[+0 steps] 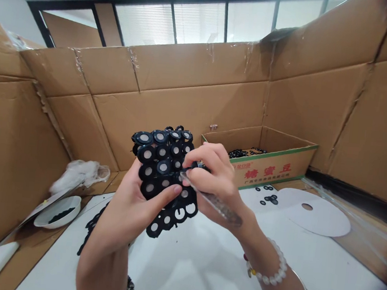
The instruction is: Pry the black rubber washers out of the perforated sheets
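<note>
A black sheet of joined rings (161, 167), most with pale round centres, is held up in front of me, bent over at the top. My left hand (127, 212) grips it from the left, thumb across its front. In my right hand (214, 175) is a slim tool with a clear, speckled handle (219, 207). The tool's tip meets the sheet's right side, but the fingers hide just what it touches. Some rings at the sheet's lower right have open centres. Another black ringed piece (91, 226) lies on the white table, partly behind my left forearm.
A green-edged cardboard box (281, 168) with black rings inside stands at the back right. Before it lie several loose black rings (270, 199) and a white disc (327, 217). To the left are a white bowl (42, 220) and crumpled plastic (83, 175). Cardboard walls (185, 93) surround the table.
</note>
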{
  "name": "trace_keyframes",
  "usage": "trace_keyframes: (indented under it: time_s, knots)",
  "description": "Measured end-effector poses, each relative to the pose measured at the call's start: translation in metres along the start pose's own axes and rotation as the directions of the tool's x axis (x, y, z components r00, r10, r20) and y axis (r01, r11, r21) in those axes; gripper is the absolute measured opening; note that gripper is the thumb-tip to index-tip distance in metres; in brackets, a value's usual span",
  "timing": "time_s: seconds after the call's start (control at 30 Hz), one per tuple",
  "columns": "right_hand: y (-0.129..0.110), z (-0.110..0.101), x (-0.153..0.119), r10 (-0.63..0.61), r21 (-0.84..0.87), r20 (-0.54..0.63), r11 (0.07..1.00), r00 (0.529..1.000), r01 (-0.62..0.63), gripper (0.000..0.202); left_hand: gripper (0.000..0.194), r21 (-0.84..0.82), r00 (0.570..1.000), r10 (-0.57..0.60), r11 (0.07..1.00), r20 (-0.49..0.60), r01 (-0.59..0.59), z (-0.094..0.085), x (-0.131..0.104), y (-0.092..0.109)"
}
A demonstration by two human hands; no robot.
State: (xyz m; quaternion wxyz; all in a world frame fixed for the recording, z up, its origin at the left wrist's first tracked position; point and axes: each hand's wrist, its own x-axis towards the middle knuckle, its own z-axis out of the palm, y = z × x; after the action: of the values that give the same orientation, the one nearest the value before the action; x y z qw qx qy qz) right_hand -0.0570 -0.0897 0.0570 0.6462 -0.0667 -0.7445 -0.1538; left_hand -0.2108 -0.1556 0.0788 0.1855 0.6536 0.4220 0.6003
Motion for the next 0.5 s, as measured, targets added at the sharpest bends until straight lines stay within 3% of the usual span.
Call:
trace_keyframes:
  time_s: [0.23,0.37,0.43,0.5]
  knots:
    - [0.0,-0.004,0.003,0.06,0.073,0.065,0.995,0.996,-0.065,0.017,0.043,-0.079,0.998,-0.034,0.996,0.049,0.038,0.0,-0.003,-0.002]
    - [0.005,-0.002,-0.003,0.016,0.061,0.068,0.998,0.998,-0.02,0.015,0.053,-0.225,0.981,-0.077,0.968,0.176,0.116,0.003,-0.006,0.0]
    - [0.007,0.001,-0.01,-0.014,0.064,0.011,0.998,1.0,0.013,0.017,0.057,-0.249,0.975,-0.097,0.958,0.199,0.146,0.003,-0.005,-0.001]
    - [0.005,0.002,-0.016,-0.01,0.073,-0.119,0.997,0.993,0.019,0.02,0.056,-0.283,0.97,-0.103,0.945,0.22,0.165,0.004,-0.004,-0.002]
